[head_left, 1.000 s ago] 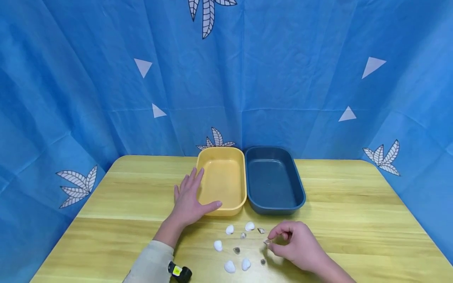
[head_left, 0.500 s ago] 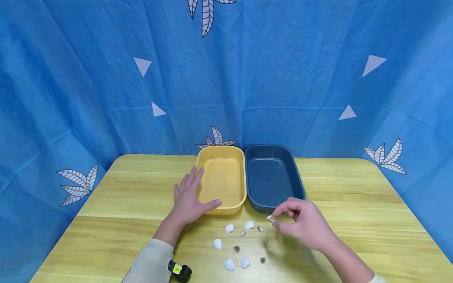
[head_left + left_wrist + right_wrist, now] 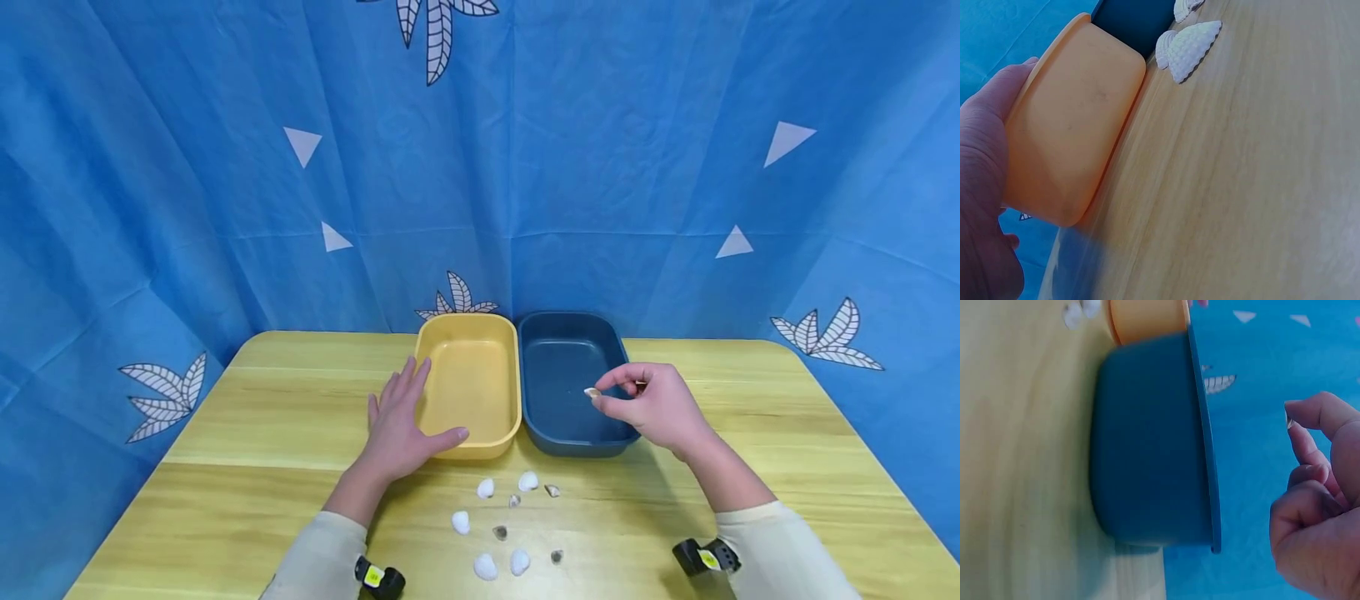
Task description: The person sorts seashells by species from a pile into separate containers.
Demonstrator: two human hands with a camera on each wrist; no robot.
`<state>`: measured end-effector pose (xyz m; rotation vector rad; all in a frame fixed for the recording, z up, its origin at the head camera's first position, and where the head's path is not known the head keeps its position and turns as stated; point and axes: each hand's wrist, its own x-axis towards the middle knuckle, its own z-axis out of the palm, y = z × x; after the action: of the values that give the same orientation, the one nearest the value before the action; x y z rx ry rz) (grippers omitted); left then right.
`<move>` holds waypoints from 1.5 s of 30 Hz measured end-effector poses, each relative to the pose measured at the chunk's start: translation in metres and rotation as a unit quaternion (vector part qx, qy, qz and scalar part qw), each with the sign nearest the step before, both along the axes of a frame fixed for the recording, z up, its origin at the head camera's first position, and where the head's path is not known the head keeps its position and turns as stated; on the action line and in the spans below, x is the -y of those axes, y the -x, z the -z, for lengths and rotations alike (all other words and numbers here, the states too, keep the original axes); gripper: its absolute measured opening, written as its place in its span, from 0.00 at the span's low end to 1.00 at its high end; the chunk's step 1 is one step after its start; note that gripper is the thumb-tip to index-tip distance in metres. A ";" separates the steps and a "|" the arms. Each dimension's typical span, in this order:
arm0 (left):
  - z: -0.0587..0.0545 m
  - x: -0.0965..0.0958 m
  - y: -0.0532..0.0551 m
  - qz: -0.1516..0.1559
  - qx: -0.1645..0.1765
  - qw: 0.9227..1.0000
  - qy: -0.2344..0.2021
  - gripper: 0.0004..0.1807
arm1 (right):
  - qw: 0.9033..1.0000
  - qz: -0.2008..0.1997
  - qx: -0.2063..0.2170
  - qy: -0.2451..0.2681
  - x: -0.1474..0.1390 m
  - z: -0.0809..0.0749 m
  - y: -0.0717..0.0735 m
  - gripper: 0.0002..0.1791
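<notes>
Between thumb and forefinger my right hand (image 3: 651, 404) pinches a small shell (image 3: 592, 392), above the dark blue bin (image 3: 577, 448). In the right wrist view only a sliver of that shell shows at the fingertips, higher than the bin's rim. My left hand (image 3: 400, 429) lies spread along the left side of the yellow bin (image 3: 480, 450), its thumb over the near rim. Several white shells (image 3: 486, 567) and small brownish shells (image 3: 500, 532) lie on the table in front of the bins.
The two bins stand side by side at the back of the wooden table (image 3: 262, 417). Behind them hangs a blue curtain (image 3: 570, 167) with leaf prints. A wrist camera (image 3: 705, 557) is strapped at each sleeve.
My right hand has lifted the small shell from among the others and carried it up and away to above the blue bin. The left hand has stayed in place.
</notes>
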<state>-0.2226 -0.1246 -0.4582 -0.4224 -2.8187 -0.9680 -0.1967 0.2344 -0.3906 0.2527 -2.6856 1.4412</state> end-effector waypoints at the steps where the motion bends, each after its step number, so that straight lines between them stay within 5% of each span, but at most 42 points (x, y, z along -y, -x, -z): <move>1: 0.000 0.000 0.000 0.000 0.000 1.000 0.001 0.64 | 1.000 0.002 0.004 -0.001 -0.001 0.000 0.005 0.07; 15: 0.000 0.000 -0.001 -0.004 0.003 1.000 0.002 0.64 | 0.999 0.020 0.043 0.009 -0.005 0.013 0.058 0.10; 24: 0.001 -0.001 -0.002 0.001 0.009 1.000 -0.002 0.64 | 0.998 0.027 0.048 0.002 -0.004 0.028 0.062 0.10; 45: 0.001 0.001 0.000 -0.001 0.008 1.000 -0.007 0.64 | 0.997 0.036 0.064 -0.008 0.001 0.022 0.065 0.13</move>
<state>-0.2230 -0.1256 -0.4590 -0.4123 -2.8234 -0.9954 -0.2619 0.2332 -0.4127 0.0661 -2.7760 1.4632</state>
